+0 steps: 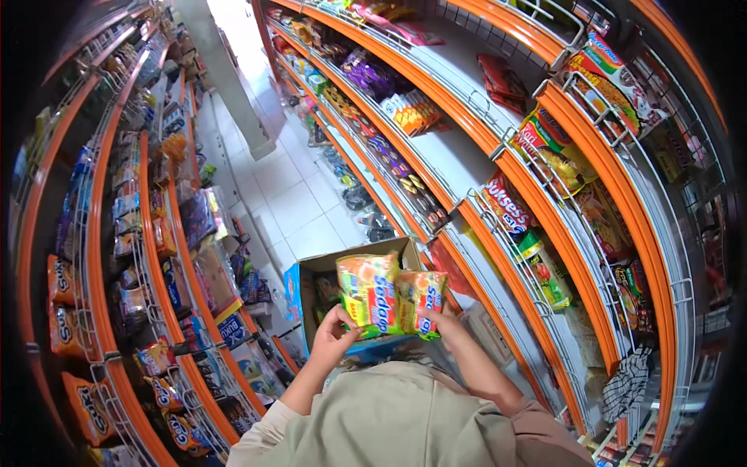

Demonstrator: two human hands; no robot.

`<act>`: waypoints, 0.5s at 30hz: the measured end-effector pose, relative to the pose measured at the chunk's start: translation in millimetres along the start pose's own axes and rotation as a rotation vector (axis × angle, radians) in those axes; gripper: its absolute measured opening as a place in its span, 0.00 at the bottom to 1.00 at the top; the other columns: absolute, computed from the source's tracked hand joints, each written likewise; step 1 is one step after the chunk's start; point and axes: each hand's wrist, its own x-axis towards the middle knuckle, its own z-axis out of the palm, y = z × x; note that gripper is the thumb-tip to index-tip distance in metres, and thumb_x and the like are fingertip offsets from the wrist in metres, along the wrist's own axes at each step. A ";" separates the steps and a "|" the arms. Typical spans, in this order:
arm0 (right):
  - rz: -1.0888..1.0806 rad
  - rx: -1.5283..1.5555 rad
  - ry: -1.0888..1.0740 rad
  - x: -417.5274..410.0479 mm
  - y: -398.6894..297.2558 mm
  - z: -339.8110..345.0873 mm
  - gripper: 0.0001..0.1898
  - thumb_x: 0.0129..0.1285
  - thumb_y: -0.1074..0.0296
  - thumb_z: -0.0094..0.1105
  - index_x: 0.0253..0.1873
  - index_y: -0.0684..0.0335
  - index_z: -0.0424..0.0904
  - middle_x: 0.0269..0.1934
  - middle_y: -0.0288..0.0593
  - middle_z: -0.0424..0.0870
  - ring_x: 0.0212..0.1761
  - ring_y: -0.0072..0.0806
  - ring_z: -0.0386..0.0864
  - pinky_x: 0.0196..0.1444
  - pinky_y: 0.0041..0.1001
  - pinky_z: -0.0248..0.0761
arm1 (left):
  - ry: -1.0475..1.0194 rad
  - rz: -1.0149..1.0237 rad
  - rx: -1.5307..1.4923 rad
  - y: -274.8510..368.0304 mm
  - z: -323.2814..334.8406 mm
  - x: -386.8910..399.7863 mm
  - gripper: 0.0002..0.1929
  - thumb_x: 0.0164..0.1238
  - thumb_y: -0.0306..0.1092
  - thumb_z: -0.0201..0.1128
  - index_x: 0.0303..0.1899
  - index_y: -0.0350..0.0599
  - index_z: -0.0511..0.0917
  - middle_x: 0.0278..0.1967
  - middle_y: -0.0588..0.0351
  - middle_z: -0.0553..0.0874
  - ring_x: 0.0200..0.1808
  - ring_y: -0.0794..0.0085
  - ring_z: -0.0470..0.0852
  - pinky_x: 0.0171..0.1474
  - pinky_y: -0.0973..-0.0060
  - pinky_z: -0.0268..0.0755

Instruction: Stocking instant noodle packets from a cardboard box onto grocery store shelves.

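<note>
My left hand (337,331) pinches the lower left corner of an instant noodle packet (369,292) between thumb and fingers. A second noodle packet (424,292) of the same Sedaap brand is gripped at its right side by my right hand (446,321), whose fingers are partly hidden behind it. The two packets stand side by side, their inner edges overlapping. Both are held above an open cardboard box (318,258) with blue outer sides. Inside the box some packets show dimly; the held packets hide most of the rest.
Orange-edged shelving with wire rails (467,225) curves along the right, bearing noodle packets (554,149) and a green-capped bottle (543,268). Snack bags (87,405) fill the shelves on the left. A tiled aisle floor (297,204) runs ahead, with a grey pillar (233,87) beside it.
</note>
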 end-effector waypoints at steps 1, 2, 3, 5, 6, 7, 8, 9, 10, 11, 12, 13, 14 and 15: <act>0.033 0.032 -0.049 1.0 -9.5 12.2 0.34 0.52 0.64 0.69 0.62 0.62 0.60 0.51 0.40 0.75 0.54 0.27 0.72 0.54 0.28 0.67 | -0.060 0.053 0.061 5.3 2.8 -0.4 0.09 0.59 0.19 0.59 0.32 0.44 0.68 0.37 0.60 0.70 0.41 0.77 0.72 0.46 0.81 0.66; 0.051 0.077 -0.140 -1.3 -18.5 23.2 0.31 0.56 0.64 0.65 0.62 0.61 0.60 0.51 0.39 0.75 0.54 0.27 0.72 0.54 0.28 0.66 | -0.080 0.072 0.129 12.1 7.5 -2.4 0.08 0.60 0.20 0.59 0.33 0.44 0.68 0.36 0.60 0.70 0.42 0.78 0.72 0.48 0.81 0.64; 0.052 0.127 -0.190 3.5 -16.5 24.4 0.29 0.58 0.64 0.62 0.62 0.61 0.61 0.51 0.39 0.76 0.53 0.27 0.73 0.54 0.28 0.66 | -0.107 0.093 0.197 22.6 15.7 -3.3 0.08 0.60 0.21 0.60 0.34 0.44 0.69 0.36 0.60 0.69 0.42 0.78 0.71 0.49 0.81 0.63; 0.007 0.164 -0.228 8.7 -11.9 24.6 0.22 0.62 0.62 0.56 0.59 0.61 0.67 0.52 0.40 0.77 0.52 0.26 0.74 0.55 0.28 0.66 | -0.097 0.026 0.204 34.3 32.2 -6.6 0.08 0.61 0.24 0.61 0.37 0.44 0.68 0.36 0.61 0.69 0.41 0.79 0.69 0.48 0.82 0.62; -0.005 0.166 -0.234 7.3 -16.1 29.6 0.22 0.62 0.62 0.56 0.59 0.61 0.67 0.52 0.40 0.77 0.52 0.26 0.74 0.55 0.28 0.66 | -0.090 0.001 0.275 37.3 31.9 -8.6 0.08 0.61 0.25 0.61 0.37 0.44 0.69 0.35 0.61 0.70 0.40 0.79 0.70 0.47 0.82 0.62; -0.032 0.177 -0.222 4.8 -20.1 33.5 0.20 0.63 0.62 0.55 0.58 0.61 0.69 0.51 0.40 0.77 0.52 0.25 0.74 0.55 0.28 0.66 | -0.082 -0.024 0.345 42.0 31.2 -9.8 0.08 0.61 0.26 0.61 0.37 0.44 0.69 0.34 0.61 0.70 0.39 0.78 0.70 0.46 0.81 0.63; -0.058 0.189 -0.208 1.9 -24.5 35.9 0.19 0.63 0.62 0.55 0.57 0.61 0.71 0.51 0.39 0.78 0.52 0.25 0.74 0.55 0.27 0.67 | -0.099 0.051 0.598 49.3 29.3 -12.3 0.08 0.62 0.29 0.60 0.40 0.43 0.70 0.34 0.59 0.72 0.39 0.75 0.73 0.44 0.80 0.65; 0.010 0.180 -0.264 -3.2 -33.7 35.8 0.19 0.64 0.62 0.54 0.58 0.61 0.70 0.50 0.40 0.79 0.52 0.24 0.75 0.54 0.27 0.67 | -0.102 0.063 0.604 57.2 32.0 -13.8 0.08 0.62 0.29 0.60 0.40 0.43 0.70 0.34 0.59 0.72 0.39 0.75 0.73 0.44 0.80 0.65; -0.010 0.177 -0.268 -4.3 -34.8 36.3 0.20 0.64 0.62 0.53 0.59 0.62 0.69 0.50 0.40 0.79 0.52 0.24 0.75 0.54 0.26 0.68 | -0.122 0.065 0.632 63.4 34.3 -14.7 0.09 0.62 0.29 0.61 0.41 0.43 0.71 0.35 0.57 0.73 0.39 0.73 0.74 0.44 0.78 0.66; -0.030 0.174 -0.271 -5.7 -34.9 37.2 0.20 0.65 0.62 0.53 0.60 0.62 0.68 0.50 0.41 0.79 0.52 0.25 0.76 0.53 0.26 0.68 | -0.142 0.067 0.660 67.3 35.2 -14.5 0.10 0.62 0.30 0.61 0.42 0.43 0.71 0.36 0.56 0.74 0.40 0.72 0.75 0.44 0.77 0.67; -0.051 0.184 -0.254 -10.3 -39.3 41.9 0.21 0.65 0.62 0.52 0.60 0.62 0.67 0.50 0.41 0.78 0.51 0.25 0.76 0.53 0.27 0.68 | -0.185 0.059 0.682 68.8 33.8 -13.7 0.14 0.62 0.31 0.61 0.48 0.43 0.71 0.42 0.52 0.77 0.43 0.68 0.77 0.45 0.74 0.69; -0.065 0.189 -0.256 -7.2 -36.0 39.7 0.21 0.65 0.62 0.52 0.60 0.62 0.67 0.50 0.41 0.78 0.51 0.25 0.76 0.53 0.27 0.68 | -0.191 0.070 0.690 70.2 35.5 -13.1 0.14 0.62 0.31 0.61 0.48 0.43 0.71 0.42 0.52 0.77 0.43 0.68 0.77 0.45 0.74 0.69; -0.052 0.250 -0.289 -0.6 -27.9 35.1 0.21 0.65 0.62 0.52 0.60 0.61 0.67 0.50 0.40 0.78 0.51 0.25 0.75 0.53 0.27 0.68 | -0.179 0.116 0.710 72.0 39.4 -13.4 0.17 0.62 0.31 0.61 0.52 0.44 0.70 0.46 0.52 0.77 0.47 0.65 0.77 0.46 0.73 0.69; -0.038 0.312 -0.320 1.3 -24.9 34.6 0.21 0.64 0.62 0.53 0.61 0.60 0.66 0.50 0.39 0.78 0.51 0.25 0.75 0.53 0.27 0.69 | -0.170 0.160 0.728 75.1 43.5 -13.5 0.21 0.63 0.31 0.61 0.57 0.45 0.69 0.51 0.51 0.77 0.50 0.63 0.77 0.48 0.71 0.69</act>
